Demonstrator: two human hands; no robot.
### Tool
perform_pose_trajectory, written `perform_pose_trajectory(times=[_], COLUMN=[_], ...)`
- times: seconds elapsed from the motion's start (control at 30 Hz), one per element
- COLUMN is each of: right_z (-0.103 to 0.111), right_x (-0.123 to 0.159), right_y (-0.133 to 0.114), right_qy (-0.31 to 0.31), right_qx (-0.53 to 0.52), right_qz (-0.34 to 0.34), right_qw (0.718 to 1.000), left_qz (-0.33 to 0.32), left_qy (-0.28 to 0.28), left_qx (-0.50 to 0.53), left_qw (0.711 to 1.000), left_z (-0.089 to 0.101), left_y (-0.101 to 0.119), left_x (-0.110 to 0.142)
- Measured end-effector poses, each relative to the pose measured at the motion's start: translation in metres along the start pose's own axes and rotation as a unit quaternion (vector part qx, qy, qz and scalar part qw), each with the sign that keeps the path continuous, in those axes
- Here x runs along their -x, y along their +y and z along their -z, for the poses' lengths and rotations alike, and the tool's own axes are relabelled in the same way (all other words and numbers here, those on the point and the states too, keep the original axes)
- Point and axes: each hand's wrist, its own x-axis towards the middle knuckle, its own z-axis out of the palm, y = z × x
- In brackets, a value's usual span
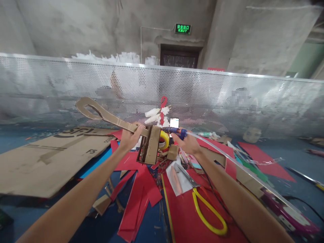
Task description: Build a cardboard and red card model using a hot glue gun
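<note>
My left hand [131, 136] is closed around a cardboard piece [111, 118]. This piece has a long strip ending in a teardrop loop at the upper left and a boxy, layered block at its right end. My right hand [187, 143] grips a blue glue gun [181, 133], its nozzle pointing left at the top of the block. A long clear glue stick [227, 157] trails from the gun's back toward the lower right. I cannot tell whether nozzle and cardboard touch. Behind the block, a yellow tape roll [165, 140] is partly hidden.
Red sheets [136, 209] and cardboard scraps cover the blue surface. Yellow-handled scissors [210, 216] lie by a white paper [174, 179]. A large cardboard sheet [58, 152] is left, a purple power strip [288, 212] right. A lit phone [174, 122] stands before the perforated metal barrier [141, 81].
</note>
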Motion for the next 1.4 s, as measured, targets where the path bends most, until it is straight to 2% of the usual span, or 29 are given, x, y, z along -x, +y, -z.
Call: perform_pose_trajectory(times=[0.17, 0.27, 0.43, 0.57, 0.7, 0.8, 0.87, 1.17, 1.3, 1.4], right_z=[-0.001, 0.001, 0.004, 0.001, -0.001, 0.002, 0.006, 0.012, 0.013, 0.014], right_x=[0.001, 0.002, 0.003, 0.001, 0.0, -0.001, -0.002, -0.003, -0.003, -0.005], right_y=[-0.002, -0.003, -0.002, -0.002, -0.007, -0.011, -0.014, -0.022, -0.023, -0.022], right_qy=[-0.034, -0.069, -0.149, -0.154, -0.105, -0.089, -0.092, -0.039, -0.055, -0.093], right_qx=[0.008, -0.008, -0.135, -0.277, -0.406, -0.466, -0.483, -0.402, -0.345, -0.28], right_qz=[0.034, 0.027, 0.028, -0.065, -0.144, -0.162, -0.157, -0.16, -0.179, -0.185], right_qw=[0.999, 0.997, 0.979, 0.946, 0.896, 0.865, 0.856, 0.9, 0.92, 0.937], left_qz=[0.016, 0.038, 0.059, 0.073, 0.081, 0.078, 0.076, 0.065, 0.063, 0.072], left_qy=[0.024, 0.043, 0.066, 0.07, 0.066, 0.058, 0.055, 0.033, 0.027, 0.031], left_qx=[0.026, 0.041, 0.072, 0.08, 0.081, 0.069, 0.059, 0.062, 0.063, 0.046], left_qw=[0.999, 0.998, 0.993, 0.992, 0.991, 0.993, 0.994, 0.995, 0.996, 0.996], left_z=[0.0, 0.002, 0.004, 0.004, 0.005, 0.007, 0.008, 0.008, 0.008, 0.007], left_y=[0.0, -0.004, -0.006, -0.004, -0.005, -0.006, -0.006, -0.005, 0.0, 0.003], left_x=[-0.002, -0.004, -0.006, -0.007, -0.007, -0.008, -0.009, -0.011, -0.01, -0.008])
